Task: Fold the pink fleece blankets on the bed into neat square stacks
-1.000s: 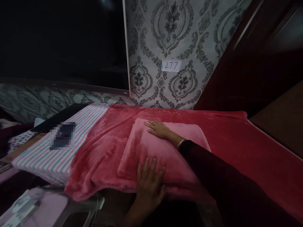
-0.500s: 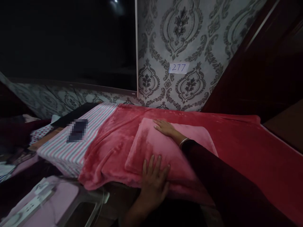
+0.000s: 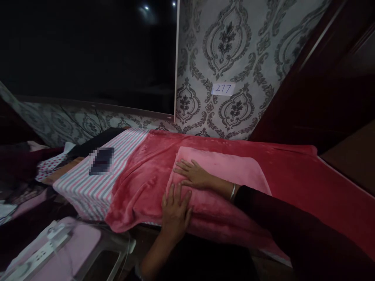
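Observation:
A folded pink fleece blanket (image 3: 231,166) lies on a larger red plush blanket (image 3: 295,175) spread over the table. My right hand (image 3: 195,174) rests flat on the left part of the folded blanket, fingers spread and pointing left. Just below it, at the near left corner, my left hand (image 3: 176,210) presses down with its fingers stretched out. Both palms face the cloth and neither hand grips anything. The near edge of the folded blanket is partly hidden by my right forearm and my left hand.
Left of the red blanket, a striped cloth (image 3: 84,179) bears a pixelated dark object (image 3: 102,160). A pink stool (image 3: 84,242) with a white power strip (image 3: 41,255) stands at lower left. A large dark television (image 3: 88,54) hangs behind, beside a paper marked 277 (image 3: 223,89).
My right hand has slid toward me over the folded blanket, closer to my left hand. My left hand has shifted a little left and up. The view has moved slightly.

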`<state>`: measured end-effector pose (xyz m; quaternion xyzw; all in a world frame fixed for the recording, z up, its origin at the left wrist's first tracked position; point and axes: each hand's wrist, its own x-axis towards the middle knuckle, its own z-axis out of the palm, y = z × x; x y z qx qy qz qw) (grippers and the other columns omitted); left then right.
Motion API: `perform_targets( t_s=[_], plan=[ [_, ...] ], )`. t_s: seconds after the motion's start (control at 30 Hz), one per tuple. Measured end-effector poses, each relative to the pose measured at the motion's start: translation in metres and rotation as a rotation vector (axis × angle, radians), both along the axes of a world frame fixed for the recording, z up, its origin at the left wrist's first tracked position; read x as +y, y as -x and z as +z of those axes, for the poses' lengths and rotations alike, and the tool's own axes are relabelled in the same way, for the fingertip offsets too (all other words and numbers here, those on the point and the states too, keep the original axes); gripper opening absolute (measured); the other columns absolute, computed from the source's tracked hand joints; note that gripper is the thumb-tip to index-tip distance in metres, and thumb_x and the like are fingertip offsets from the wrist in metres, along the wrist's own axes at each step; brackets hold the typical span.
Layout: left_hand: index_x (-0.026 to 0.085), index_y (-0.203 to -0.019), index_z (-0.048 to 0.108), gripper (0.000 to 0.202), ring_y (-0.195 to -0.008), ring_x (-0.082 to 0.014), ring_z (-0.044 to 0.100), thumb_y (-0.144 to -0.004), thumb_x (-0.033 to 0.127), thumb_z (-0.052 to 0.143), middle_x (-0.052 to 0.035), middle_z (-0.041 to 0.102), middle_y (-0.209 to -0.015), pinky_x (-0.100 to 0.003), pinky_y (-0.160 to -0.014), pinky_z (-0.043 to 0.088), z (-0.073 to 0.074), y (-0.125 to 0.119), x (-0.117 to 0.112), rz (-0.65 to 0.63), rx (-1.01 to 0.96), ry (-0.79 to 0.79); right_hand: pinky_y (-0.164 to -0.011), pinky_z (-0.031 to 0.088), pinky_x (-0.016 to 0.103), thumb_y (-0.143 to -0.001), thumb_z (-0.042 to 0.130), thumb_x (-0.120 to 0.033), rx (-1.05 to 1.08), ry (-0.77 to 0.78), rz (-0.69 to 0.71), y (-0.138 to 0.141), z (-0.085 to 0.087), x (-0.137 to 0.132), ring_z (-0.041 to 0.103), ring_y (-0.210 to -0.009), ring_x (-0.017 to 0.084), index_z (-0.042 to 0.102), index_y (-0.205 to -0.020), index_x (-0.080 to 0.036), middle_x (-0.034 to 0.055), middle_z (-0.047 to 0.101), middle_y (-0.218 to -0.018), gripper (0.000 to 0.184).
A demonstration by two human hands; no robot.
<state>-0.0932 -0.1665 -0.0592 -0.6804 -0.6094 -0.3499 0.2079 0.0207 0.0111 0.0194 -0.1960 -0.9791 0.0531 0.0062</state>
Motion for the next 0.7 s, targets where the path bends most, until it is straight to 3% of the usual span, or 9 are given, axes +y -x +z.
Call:
perform_targets(
  t_s=[0.13,0.3,0.4,0.57,0.7],
  plan=[
    [0.027,-0.135,0.067,0.042,-0.151,-0.0324,0.040,-0.093,0.031,0.065,-0.0131,0.054,-0.155,-0.052,-0.117,0.033,-0.014,-0.001,-0.001,-0.025,-0.036,-0.026,-0.122,0.016,0.069,-0.104,0.036,-0.063,-0.023,-0.027,-0.116,0.019,-0.002,0.036,0.008,-0.161,0.034,0.027,-0.165,-0.031,0.0082,0.015,-0.174,0.069],
    [0.028,-0.133,0.068,0.041,-0.151,-0.0318,0.040,-0.092,0.031,0.066,-0.0122,0.056,-0.154,-0.053,-0.120,0.029,-0.021,-0.001,0.001,-0.047,-0.132,-0.091,-0.125,0.018,0.062,-0.106,0.031,-0.060,-0.048,0.054,-0.237,0.043,-0.003,0.078,0.015,-0.160,0.030,0.029,-0.165,-0.030,0.0073,0.020,-0.173,0.066],
    [0.029,-0.137,0.065,0.046,-0.153,-0.0314,0.037,-0.091,0.030,0.067,-0.0113,0.054,-0.156,-0.053,-0.120,0.029,-0.026,0.002,0.001,-0.054,-0.093,-0.053,-0.126,0.020,0.056,-0.107,0.028,-0.058,-0.027,0.110,-0.278,0.052,-0.006,0.097,0.022,-0.159,0.029,0.032,-0.164,-0.030,0.0060,0.022,-0.173,0.064],
    [0.031,-0.146,0.059,0.057,-0.156,-0.0314,0.032,-0.090,0.030,0.069,-0.0091,0.048,-0.161,-0.053,-0.122,0.028,-0.029,0.007,-0.002,-0.053,-0.039,0.007,-0.126,0.021,0.058,-0.108,0.023,-0.058,-0.010,0.143,-0.376,0.057,-0.014,0.116,0.019,-0.159,0.030,0.029,-0.165,-0.031,0.0046,0.022,-0.173,0.064],
    [0.032,-0.147,0.057,0.059,-0.155,-0.0321,0.033,-0.090,0.030,0.070,-0.0089,0.048,-0.161,-0.053,-0.122,0.028,-0.031,0.006,-0.001,-0.042,-0.048,0.006,-0.127,0.017,0.059,-0.109,0.021,-0.054,0.015,0.149,-0.392,0.058,-0.014,0.116,0.016,-0.160,0.028,0.025,-0.167,-0.027,0.0053,0.021,-0.173,0.064]
  ],
)
